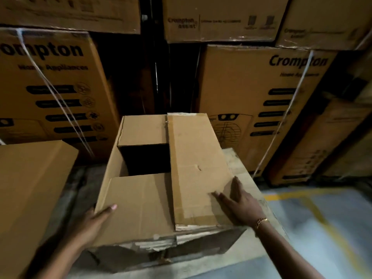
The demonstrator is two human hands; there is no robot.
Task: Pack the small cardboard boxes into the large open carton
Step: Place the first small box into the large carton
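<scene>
The large carton (141, 202) stands on the floor in front of me, in the middle of the head view. Three of its top flaps are folded down: a long right flap (197, 164), a near flap and a far flap. A dark square gap (146, 160) stays open at the far left of the top; nothing inside shows. My left hand (94, 222) presses against the carton's near left edge, thumb on the near flap. My right hand (239, 202) lies flat, fingers spread, on the near right corner of the long flap. No small boxes are visible.
A plain brown carton (30, 188) stands close on the left. Tall stacks of printed cartons (247, 93) with white strapping wall off the back and the right. A flat cardboard sheet (239, 168) lies under the carton. Grey floor with a yellow line (314, 206) lies at right.
</scene>
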